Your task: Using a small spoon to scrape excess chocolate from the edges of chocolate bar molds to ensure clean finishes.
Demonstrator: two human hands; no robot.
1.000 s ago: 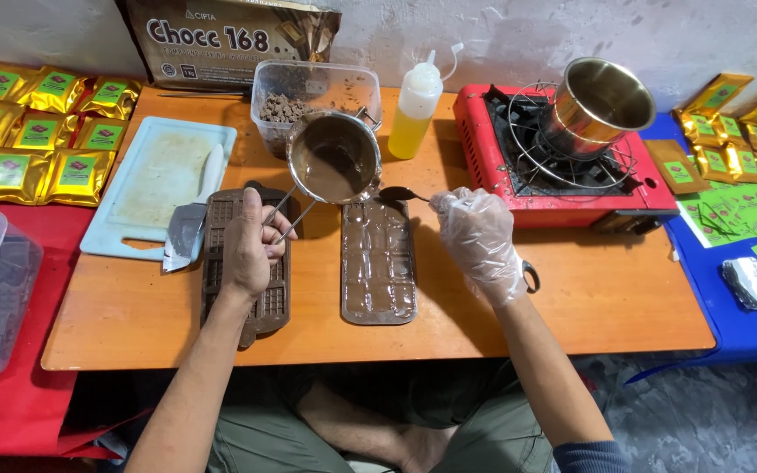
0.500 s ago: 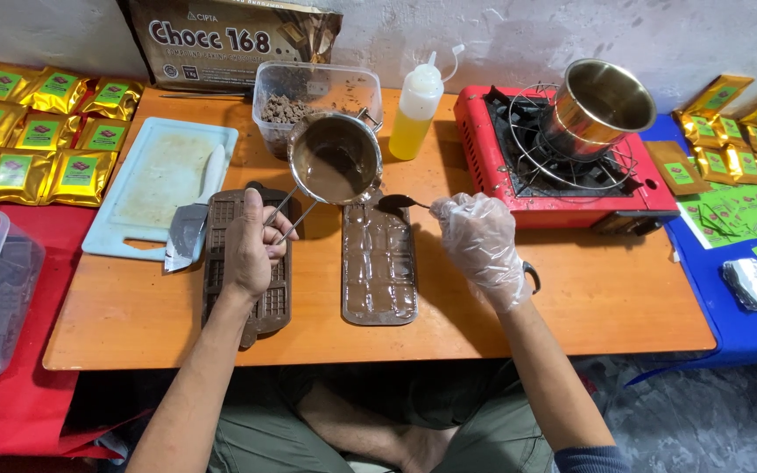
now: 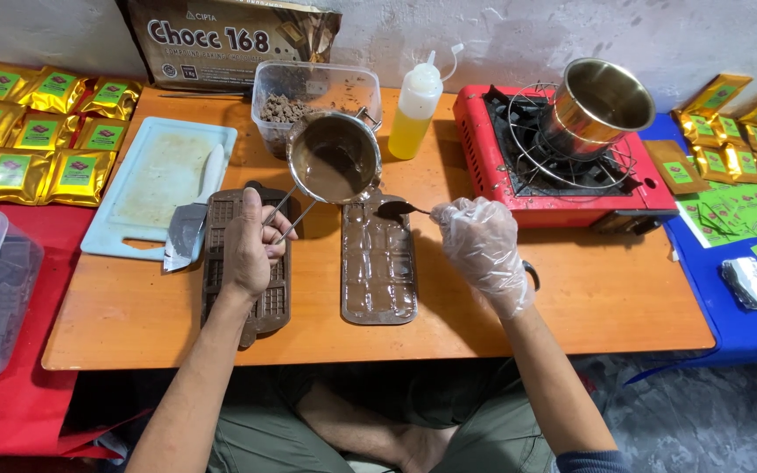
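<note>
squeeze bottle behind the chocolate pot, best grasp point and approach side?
Grip the squeeze bottle around its yellow body, below the white cap. It stands upright and its round body suits a side pinch. Probably come from its right: the small pot in the left hand and the clear tub crowd its left.

The left hand (image 3: 251,245) is bare, and so is its forearm, with no sleeve in sight. The right hand (image 3: 482,250) wears a thin, clear, crinkled plastic glove that ends at the wrist; a dark blue sleeve edge shows near the elbow. Olive-green trousers cover the legs; one foot is bare
</note>
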